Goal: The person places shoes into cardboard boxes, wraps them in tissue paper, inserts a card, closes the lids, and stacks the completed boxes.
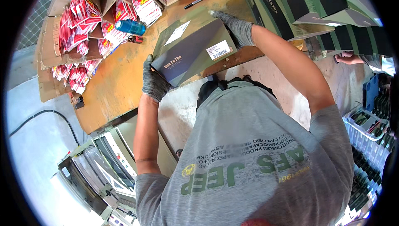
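Observation:
Over the front edge of the wooden table (104, 105), I hold a dark grey and olive shoebox (191, 57) between both hands, tilted a little. One white barcode label is on its front side and a second white sticker is on its top. My left hand (154, 80), in a grey knit glove, grips the left front corner with the thumb up along the end. My right hand (236, 27), gloved the same way, wraps round the far right end. Its fingertips rest on the top edge, and the rest of its grip is partly hidden.
Stacked similar boxes (282, 9) stand at the right. Cardboard cartons (50, 55) of red and white packets fill the left. A blue bottle (131, 27), a red object (135, 39) and a black marker (194, 2) lie behind. Another person's hand (348, 58) shows at far right.

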Demonstrator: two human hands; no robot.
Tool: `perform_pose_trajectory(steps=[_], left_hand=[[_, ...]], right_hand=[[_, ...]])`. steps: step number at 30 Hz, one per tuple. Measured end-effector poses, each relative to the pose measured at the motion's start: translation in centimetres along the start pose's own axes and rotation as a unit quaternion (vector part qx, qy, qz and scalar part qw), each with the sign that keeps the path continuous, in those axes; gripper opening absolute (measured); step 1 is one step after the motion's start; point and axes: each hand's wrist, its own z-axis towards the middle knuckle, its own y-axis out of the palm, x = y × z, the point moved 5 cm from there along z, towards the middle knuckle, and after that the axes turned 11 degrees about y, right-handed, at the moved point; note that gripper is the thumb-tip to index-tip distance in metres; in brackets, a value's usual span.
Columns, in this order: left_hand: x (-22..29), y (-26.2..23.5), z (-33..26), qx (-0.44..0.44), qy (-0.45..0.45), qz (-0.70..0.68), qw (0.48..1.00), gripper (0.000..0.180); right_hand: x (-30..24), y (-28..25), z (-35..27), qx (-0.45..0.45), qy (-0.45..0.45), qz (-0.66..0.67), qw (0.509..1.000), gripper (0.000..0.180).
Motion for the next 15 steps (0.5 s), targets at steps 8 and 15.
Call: perform_pose_trajectory(steps=[8,15], left_hand=[[-0.2,0.7,-0.5,0.017,-0.016,0.022,0.999,0.079],[-0.6,0.2,-0.2,0.014,0.001,-0.043,0.999,0.074]], right_hand=[[-0.6,0.1,-2.3,0.038,-0.022,-0.008,0.999,0.091],[-0.4,0.1,-0.2,-0.021,-0.011,0.030,0.999,0.084]])
